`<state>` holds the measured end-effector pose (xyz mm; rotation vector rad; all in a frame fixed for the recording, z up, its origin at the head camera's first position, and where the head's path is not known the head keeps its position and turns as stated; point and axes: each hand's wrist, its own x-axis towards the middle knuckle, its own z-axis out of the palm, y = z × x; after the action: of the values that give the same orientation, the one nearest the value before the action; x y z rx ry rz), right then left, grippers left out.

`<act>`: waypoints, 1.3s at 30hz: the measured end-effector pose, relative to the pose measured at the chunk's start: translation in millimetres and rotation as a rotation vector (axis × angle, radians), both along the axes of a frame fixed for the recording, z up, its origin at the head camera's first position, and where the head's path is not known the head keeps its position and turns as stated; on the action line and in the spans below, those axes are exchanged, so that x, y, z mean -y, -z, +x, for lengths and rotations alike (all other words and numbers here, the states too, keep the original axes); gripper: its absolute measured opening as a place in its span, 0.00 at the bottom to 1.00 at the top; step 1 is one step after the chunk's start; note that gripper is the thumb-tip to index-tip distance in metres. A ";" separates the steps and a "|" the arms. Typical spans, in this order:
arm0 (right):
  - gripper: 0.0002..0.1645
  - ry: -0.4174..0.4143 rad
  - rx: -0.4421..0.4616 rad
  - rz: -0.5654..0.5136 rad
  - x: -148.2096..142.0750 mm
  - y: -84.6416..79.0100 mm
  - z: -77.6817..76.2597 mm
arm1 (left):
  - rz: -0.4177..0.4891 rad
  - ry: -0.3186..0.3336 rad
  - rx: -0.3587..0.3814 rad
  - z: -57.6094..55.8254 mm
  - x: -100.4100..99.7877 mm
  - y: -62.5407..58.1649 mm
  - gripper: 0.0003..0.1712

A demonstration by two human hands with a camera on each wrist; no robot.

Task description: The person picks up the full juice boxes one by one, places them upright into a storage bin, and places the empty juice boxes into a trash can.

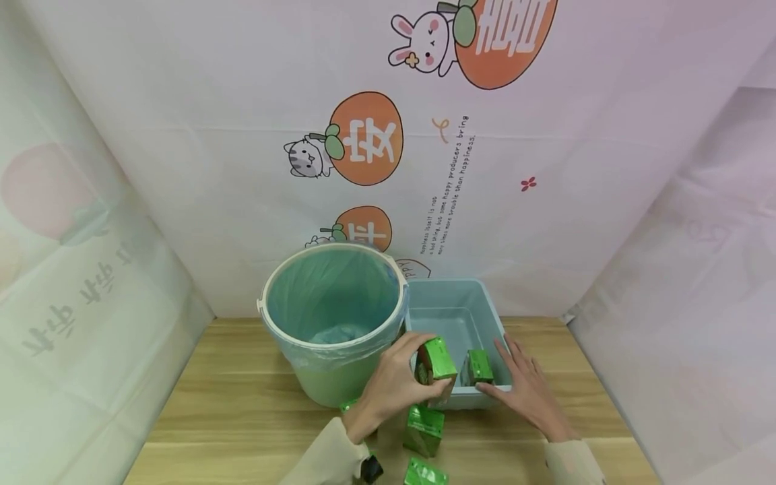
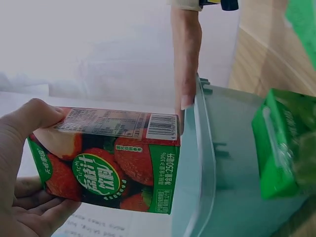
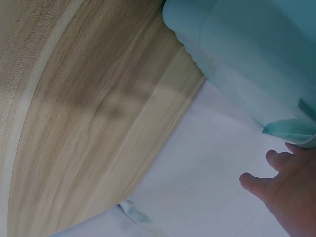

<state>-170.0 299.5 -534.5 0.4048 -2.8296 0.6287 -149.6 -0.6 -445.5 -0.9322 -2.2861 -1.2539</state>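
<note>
My left hand (image 1: 397, 377) grips a green-topped juice carton (image 1: 440, 358) by its ends, just over the front left corner of a light blue plastic bin (image 1: 445, 294). In the left wrist view, red fruit pictures and a barcode show on this juice carton (image 2: 113, 163). Inside the bin, near its front right corner, stands another green carton (image 1: 480, 367). At that corner my right hand (image 1: 527, 387) rests on the bin's rim, fingers spread and thumb at the front edge. In the right wrist view, its fingers (image 3: 256, 182) extend beside the rim.
A pale green bucket (image 1: 327, 384) lined with a clear plastic bag stands left of the bin. More green cartons (image 1: 423, 428) are on the wooden table (image 1: 236, 404) in front of the bin, partly behind the left forearm. Printed white cloth (image 1: 242, 168) encloses the back and sides.
</note>
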 end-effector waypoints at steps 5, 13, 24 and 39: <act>0.59 0.000 0.010 0.014 -0.4 -1.7 -1.1 | -0.039 0.017 0.008 -16.5 -16.4 -0.1 0.36; 0.60 0.003 -0.019 0.009 0.5 -4.8 -0.5 | -0.094 0.013 0.144 -45.3 -35.1 2.5 0.35; 0.61 0.013 0.000 0.011 -0.4 -5.0 3.1 | -0.206 0.018 0.227 -78.0 -60.6 20.1 0.36; 0.61 0.016 -0.014 0.004 0.2 -0.8 1.8 | -0.435 -0.020 0.361 -88.0 -83.3 66.5 0.38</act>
<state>-168.2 299.3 -533.8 0.3856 -2.8185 0.6150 -237.6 82.7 -511.9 -0.8676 -2.9232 -0.9967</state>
